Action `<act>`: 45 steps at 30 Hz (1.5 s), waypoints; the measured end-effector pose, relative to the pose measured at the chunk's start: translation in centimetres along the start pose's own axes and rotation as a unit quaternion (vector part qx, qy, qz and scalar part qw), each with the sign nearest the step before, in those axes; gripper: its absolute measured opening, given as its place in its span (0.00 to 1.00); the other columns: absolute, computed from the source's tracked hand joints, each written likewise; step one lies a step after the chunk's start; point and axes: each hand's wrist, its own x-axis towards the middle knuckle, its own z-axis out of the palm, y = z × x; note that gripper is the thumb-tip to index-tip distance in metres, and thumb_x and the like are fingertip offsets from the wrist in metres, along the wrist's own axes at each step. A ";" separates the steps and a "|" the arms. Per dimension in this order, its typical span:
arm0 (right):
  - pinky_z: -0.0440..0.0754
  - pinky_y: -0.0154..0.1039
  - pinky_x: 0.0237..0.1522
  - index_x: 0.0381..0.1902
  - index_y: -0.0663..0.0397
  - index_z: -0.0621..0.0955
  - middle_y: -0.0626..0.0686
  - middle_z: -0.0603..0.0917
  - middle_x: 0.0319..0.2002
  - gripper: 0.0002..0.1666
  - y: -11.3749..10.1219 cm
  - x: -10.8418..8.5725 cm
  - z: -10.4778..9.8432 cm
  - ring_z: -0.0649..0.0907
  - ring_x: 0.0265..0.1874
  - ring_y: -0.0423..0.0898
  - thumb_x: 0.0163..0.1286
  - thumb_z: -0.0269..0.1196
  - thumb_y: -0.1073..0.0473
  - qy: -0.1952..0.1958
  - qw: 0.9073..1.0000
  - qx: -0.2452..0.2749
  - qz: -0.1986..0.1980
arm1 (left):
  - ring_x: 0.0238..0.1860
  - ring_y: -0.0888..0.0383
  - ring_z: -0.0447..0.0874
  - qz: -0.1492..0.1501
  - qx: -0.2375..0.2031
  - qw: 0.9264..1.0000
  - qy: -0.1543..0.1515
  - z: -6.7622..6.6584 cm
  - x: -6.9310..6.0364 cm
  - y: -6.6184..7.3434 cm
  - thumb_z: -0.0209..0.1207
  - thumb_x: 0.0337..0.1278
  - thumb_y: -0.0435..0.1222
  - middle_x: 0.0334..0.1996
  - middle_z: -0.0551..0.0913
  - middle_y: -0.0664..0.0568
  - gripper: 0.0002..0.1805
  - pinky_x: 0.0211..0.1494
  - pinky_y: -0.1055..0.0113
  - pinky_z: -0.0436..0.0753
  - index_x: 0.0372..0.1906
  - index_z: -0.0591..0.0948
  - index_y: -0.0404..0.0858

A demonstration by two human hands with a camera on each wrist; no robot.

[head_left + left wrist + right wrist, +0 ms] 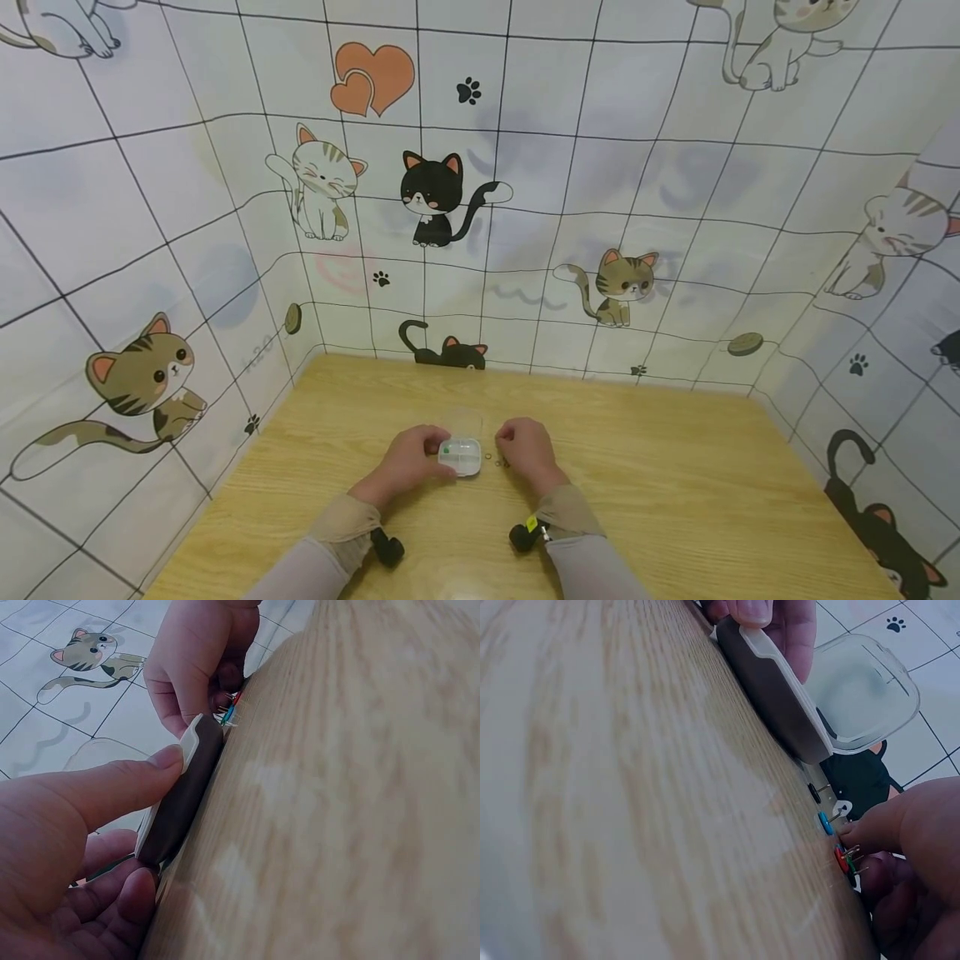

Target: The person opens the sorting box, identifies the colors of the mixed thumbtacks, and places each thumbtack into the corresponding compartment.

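Observation:
My left hand (408,460) holds a small white compartment box (460,470), thumb on its near rim and fingers on the far side. Its clear lid (870,694) stands open at the back. A small green thing (447,451) lies in the upper left compartment. To the right of the box, several thumbtacks lie on the table, points up: a black thumbtack (814,793), a blue thumbtack (826,823), and a red thumbtack (841,859) beside a green one. My right hand (527,450) has curled fingers at the red and green thumbtacks; whether it pinches one is hidden.
Both hands are over a wood-grain table (660,483). White walls (540,200) printed with cats and grid lines enclose it at the back and both sides. A dark wrist camera (387,547) sits on the left wrist, another (523,537) on the right.

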 end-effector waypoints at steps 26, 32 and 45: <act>0.82 0.37 0.37 0.41 0.56 0.91 0.52 0.89 0.36 0.08 0.7 0.6 -0.7 0.83 0.32 0.42 0.75 0.67 0.58 0.019 0.976 0.197 0.095 | 0.46 0.57 0.80 0.010 -0.003 1.000 -0.010 0.0 0.0 -0.2 0.84 0.42 0.42 0.47 0.87 0.53 0.34 0.51 0.63 0.80 0.58 0.86 0.38; 0.83 0.33 0.39 0.48 0.66 0.88 0.55 0.89 0.41 0.12 1.0 1.0 -1.1 0.84 0.34 0.42 0.76 0.66 0.61 0.032 0.941 0.313 0.123 | 0.46 0.57 0.80 0.010 -0.007 1.000 -0.006 0.0 0.0 -0.2 0.85 0.42 0.42 0.47 0.87 0.52 0.34 0.51 0.63 0.80 0.57 0.86 0.39; 0.81 0.27 0.35 0.57 0.71 0.79 0.51 0.86 0.41 0.14 0.7 1.2 -2.3 0.82 0.32 0.36 0.81 0.60 0.65 0.025 0.791 0.583 0.185 | 0.46 0.58 0.80 0.006 -0.006 1.000 -0.006 0.1 0.1 -0.3 0.85 0.41 0.42 0.48 0.88 0.52 0.34 0.52 0.63 0.80 0.57 0.86 0.39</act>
